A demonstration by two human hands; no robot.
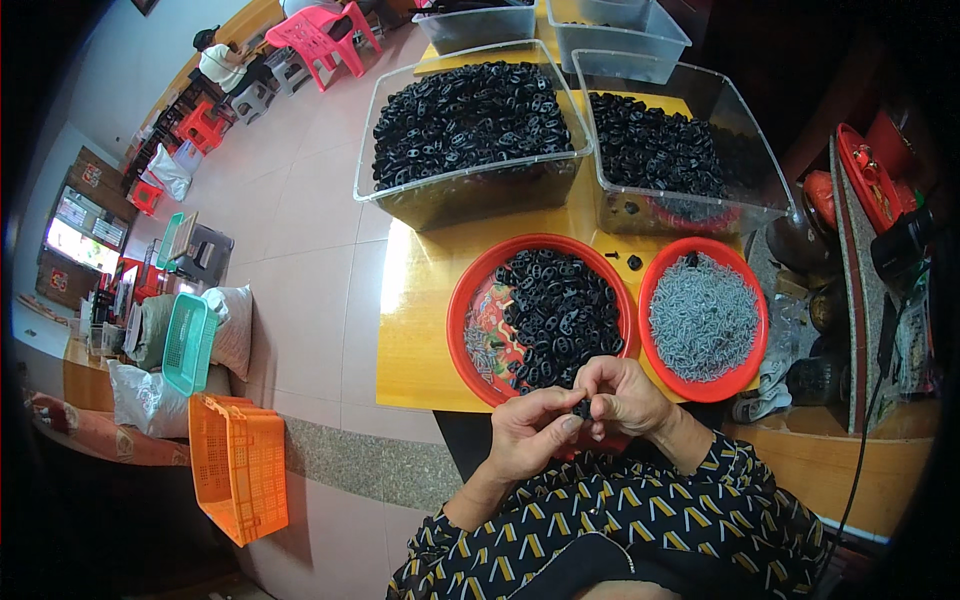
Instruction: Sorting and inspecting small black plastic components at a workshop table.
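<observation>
My left hand (530, 437) and my right hand (638, 402) meet at the table's near edge. Between their fingertips they pinch a small black plastic part (582, 408), mostly covered by the fingers. Just beyond is a round red tray (456, 325) heaped with black plastic pieces (565, 315) that have oval holes. Small silvery metal pieces (482, 357) lie at that tray's left side. To its right stands a red bowl (763, 325) full of small silvery metal pieces (703, 315), with one black piece on top.
Two clear bins (455, 190) (700, 200) of black pieces stand farther back on the yellow table (412, 345). A small black piece (634, 262) lies between tray and bowl. An orange crate (240, 470) sits at left on the floor. Another person (228, 68) sits far off.
</observation>
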